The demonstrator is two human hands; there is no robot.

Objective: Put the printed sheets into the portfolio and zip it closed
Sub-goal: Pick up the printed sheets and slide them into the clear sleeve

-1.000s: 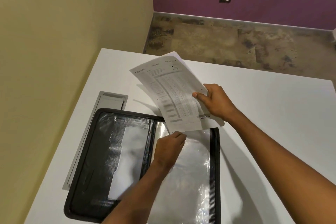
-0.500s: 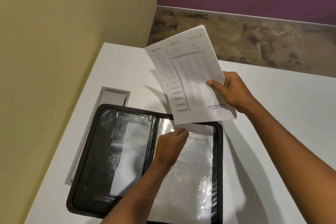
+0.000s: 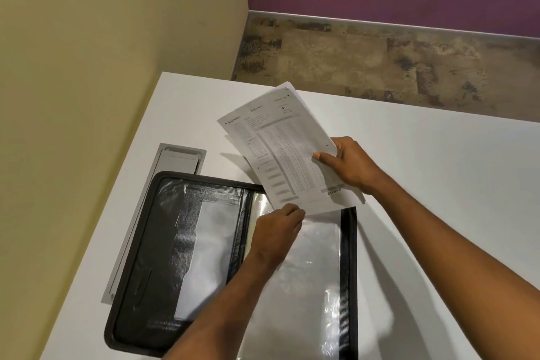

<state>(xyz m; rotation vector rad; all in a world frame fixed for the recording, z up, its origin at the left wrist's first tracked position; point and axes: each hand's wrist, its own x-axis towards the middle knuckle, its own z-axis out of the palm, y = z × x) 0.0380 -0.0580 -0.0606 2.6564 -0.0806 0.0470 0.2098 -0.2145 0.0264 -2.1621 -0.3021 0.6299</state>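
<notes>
The right hand (image 3: 350, 165) is gripping the white printed sheets (image 3: 287, 149) above the far edge of the open black zip portfolio (image 3: 163, 242). The left hand (image 3: 277, 231) is pinching the portfolio's clear plastic sleeve (image 3: 312, 260) at its top. Insertion seems underway; next, the sheets' lower edge probably needs feeding into that sleeve.

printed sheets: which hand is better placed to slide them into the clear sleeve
Right. The right hand already grips the printed sheets above the portfolio; the left hand rests at the clear sleeve top, likely holding it open.
</notes>
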